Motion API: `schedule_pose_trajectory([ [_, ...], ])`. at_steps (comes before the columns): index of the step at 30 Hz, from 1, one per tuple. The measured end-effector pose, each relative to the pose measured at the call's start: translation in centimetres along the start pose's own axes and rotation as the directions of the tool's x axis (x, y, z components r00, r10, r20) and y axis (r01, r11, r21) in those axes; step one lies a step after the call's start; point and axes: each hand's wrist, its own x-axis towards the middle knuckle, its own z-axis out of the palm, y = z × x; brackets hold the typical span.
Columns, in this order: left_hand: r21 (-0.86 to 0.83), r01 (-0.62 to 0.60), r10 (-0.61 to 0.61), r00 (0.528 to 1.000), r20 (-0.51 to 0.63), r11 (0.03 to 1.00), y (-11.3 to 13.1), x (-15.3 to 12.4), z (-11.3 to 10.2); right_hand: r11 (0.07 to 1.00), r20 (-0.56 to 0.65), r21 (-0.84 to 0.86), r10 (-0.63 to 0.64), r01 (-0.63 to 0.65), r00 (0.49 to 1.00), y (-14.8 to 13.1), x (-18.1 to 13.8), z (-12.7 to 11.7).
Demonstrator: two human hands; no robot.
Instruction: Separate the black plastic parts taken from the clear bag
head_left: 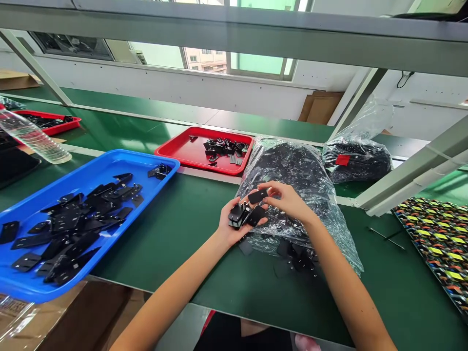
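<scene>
Near frame centre, left hand (234,222) is cupping a stack of small black plastic parts (239,214); right hand (287,200) is pinching one black flat piece (258,196) above, over the green worktop (190,219).

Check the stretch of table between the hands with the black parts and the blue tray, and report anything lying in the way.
Nothing visible does. The left hand and right hand hold black parts; bare green table runs to the blue tray.

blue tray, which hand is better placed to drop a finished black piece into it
Probably the left. The left hand holds a stack of black parts and is on the side of the blue tray. The right hand pinches one black piece over the plastic bag, farther away.
</scene>
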Motion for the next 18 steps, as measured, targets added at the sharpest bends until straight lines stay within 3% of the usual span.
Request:
schedule_pose_trajectory([
  [13, -0.058, 0.005, -0.006, 1.0, -0.009, 0.998, 0.0, 0.1, -0.2, 0.998, -0.002, -0.011, 0.065, -0.065, 0.998, 0.8, 0.1, -0.1],
  [16, -0.079, -0.006, 0.002, 0.999, -0.048, 0.997, -0.2, 0.2, -0.5, 0.994, -0.023, -0.053, 0.089, -0.09, 0.996, 1.3, 2.1, 0.1],
  [18, -0.075, -0.019, 0.014, 0.997, -0.071, 0.997, -0.5, 0.2, -0.7, 0.991, -0.046, -0.091, 0.096, -0.1, 0.994, 1.7, 5.1, 0.7],
])
